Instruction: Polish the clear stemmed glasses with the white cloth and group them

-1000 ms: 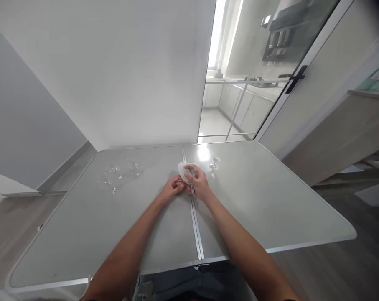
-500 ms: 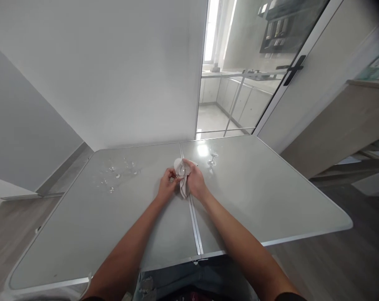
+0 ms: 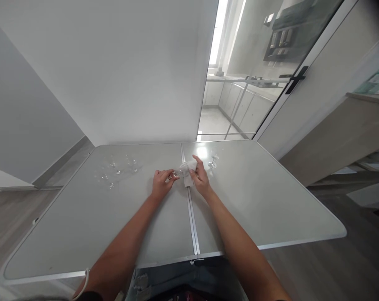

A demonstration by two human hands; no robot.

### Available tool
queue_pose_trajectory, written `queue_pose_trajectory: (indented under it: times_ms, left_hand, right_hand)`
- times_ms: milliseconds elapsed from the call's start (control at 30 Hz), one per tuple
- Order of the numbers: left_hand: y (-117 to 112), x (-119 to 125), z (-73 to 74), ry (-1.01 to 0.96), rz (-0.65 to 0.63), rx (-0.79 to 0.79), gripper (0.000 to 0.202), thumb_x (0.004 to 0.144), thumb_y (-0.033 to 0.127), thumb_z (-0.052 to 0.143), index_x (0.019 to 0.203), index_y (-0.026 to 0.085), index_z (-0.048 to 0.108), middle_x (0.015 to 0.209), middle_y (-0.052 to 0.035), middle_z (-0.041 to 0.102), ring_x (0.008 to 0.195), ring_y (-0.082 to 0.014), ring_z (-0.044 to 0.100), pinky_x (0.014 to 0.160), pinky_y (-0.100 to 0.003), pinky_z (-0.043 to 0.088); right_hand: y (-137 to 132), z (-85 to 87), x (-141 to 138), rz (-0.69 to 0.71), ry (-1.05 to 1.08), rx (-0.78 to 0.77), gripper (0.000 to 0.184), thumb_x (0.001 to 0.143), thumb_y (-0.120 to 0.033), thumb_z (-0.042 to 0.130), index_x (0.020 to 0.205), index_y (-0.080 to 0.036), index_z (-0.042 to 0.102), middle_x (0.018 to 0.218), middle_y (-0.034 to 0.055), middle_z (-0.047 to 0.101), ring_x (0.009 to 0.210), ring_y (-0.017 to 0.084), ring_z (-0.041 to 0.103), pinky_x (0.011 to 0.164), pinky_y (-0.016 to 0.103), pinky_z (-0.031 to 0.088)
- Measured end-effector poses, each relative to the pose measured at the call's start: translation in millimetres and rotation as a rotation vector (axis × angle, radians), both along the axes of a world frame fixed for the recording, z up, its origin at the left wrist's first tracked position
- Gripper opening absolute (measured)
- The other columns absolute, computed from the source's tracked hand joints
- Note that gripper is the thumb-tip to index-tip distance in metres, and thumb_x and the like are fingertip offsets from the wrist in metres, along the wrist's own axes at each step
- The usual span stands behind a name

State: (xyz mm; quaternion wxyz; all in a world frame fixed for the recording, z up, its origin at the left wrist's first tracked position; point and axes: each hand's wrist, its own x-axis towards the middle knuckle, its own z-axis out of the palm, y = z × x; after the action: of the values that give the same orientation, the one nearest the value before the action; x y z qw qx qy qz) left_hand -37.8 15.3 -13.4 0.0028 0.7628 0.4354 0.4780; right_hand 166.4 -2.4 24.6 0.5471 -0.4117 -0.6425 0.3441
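Note:
Over the table's middle seam, my left hand (image 3: 164, 182) pinches the end of a small clear stemmed glass (image 3: 178, 172) between thumb and fingers. The glass lies sideways, its other end against a white cloth (image 3: 189, 179). From the right, my right hand (image 3: 202, 175) grips this cloth with its thumb on the near side and a finger pointing up. The cloth partly hides the glass's bowl. Right of my right hand, another clear stemmed glass (image 3: 212, 162) stands on the table.
Several clear glasses (image 3: 116, 169) stand at the left rear of the pale grey folding table (image 3: 258, 205). A white wall (image 3: 145, 75) rises behind the table. Beyond its right rear is a glazed door with a black handle (image 3: 296, 79), and shelving (image 3: 342, 138) stands further right.
My left hand has shifted left, drawing the end of the glass out of the cloth. My right hand has opened up somewhat, and the cloth now hangs flatter. The view has tilted slightly.

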Motion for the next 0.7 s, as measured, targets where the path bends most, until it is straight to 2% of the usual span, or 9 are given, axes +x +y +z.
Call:
queue_pose_trajectory:
  times_ms: [100,233,367,500,567,700]
  left_hand:
    - [0.2,-3.0,2.4,0.108,-0.059,0.026,0.015,0.091,0.037,0.069,0.098,0.024,0.067,0.076,-0.0007,0.074,0.064,-0.016,0.066,0.072,-0.035,0.035]
    - [-1.0,-3.2,2.9,0.121,-0.087,0.022,0.015,0.091,0.036,0.068,0.099,0.023,0.067,0.077,-0.0009,0.074,0.065,-0.0158,0.066,0.072,-0.035,0.035]
    - [-0.2,-2.7,0.3,0.043,-0.063,-0.001,0.018,0.091,0.038,0.068,0.102,0.024,0.067,0.079,-0.0003,0.074,0.066,-0.0161,0.066,0.074,-0.035,0.037]
    - [2.1,-2.6,-1.4,0.033,-0.019,0.007,0.018,0.092,0.04,0.067,0.101,0.024,0.067,0.079,-0.0011,0.074,0.067,-0.0169,0.066,0.074,-0.035,0.037]
    - [2.5,-2.1,-2.3,0.056,-0.019,0.033,0.016,0.092,0.038,0.068,0.098,0.024,0.068,0.077,-0.0013,0.074,0.065,-0.0167,0.065,0.073,-0.035,0.036]
    - [1.3,-1.3,-4.3,0.082,-0.022,0.055,0.014,0.09,0.037,0.071,0.095,0.024,0.069,0.072,-0.0008,0.072,0.062,-0.0164,0.063,0.072,-0.036,0.035]
  right_hand:
    - [1.9,2.0,8.0,0.139,-0.059,-0.019,0.068,0.098,-0.049,0.049,0.158,-0.024,0.028,0.086,0.0014,0.062,0.078,0.019,0.055,0.084,0.035,0.048]
    - [2.6,6.5,15.5,0.206,-0.039,-0.034,0.065,0.099,-0.056,0.045,0.155,-0.024,0.039,0.103,0.0073,0.066,0.102,0.025,0.059,0.096,0.037,0.045]
    - [3.9,6.6,14.2,0.197,0.097,-0.09,0.059,0.098,-0.056,0.047,0.147,-0.024,0.05,0.101,0.0062,0.066,0.092,0.022,0.059,0.087,0.034,0.048]
    - [7.6,1.3,9.5,0.151,0.251,-0.116,0.056,0.099,-0.055,0.043,0.146,-0.024,0.05,0.106,0.0059,0.063,0.092,0.021,0.058,0.083,0.033,0.047]
    - [8.5,-0.7,8.4,0.132,0.172,-0.106,0.058,0.098,-0.056,0.046,0.147,-0.025,0.048,0.103,0.0051,0.063,0.091,0.021,0.057,0.084,0.033,0.046]
    - [8.9,-0.6,8.7,0.176,-0.028,-0.12,0.06,0.097,-0.058,0.05,0.147,-0.025,0.049,0.082,0.0012,0.058,0.076,0.018,0.051,0.077,0.032,0.044]
